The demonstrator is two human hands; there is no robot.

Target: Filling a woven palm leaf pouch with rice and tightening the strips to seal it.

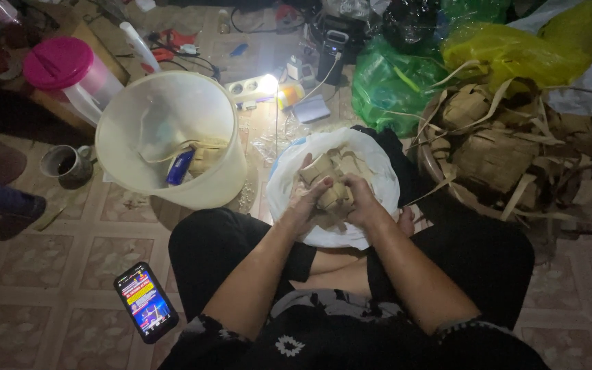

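Two hands close together on one woven leaf pouch (332, 195) above the white bag (371, 161).
Left hand (307, 199) and right hand (359, 200) both grip the pouch, held just over the white bag in the person's lap, with more pouches lying in that bag beneath it. Its long axis seems to run away from the body, far end tilted left toward the pale bucket (173, 137). Light is poor; a loose strip could slip and the weave spring open.
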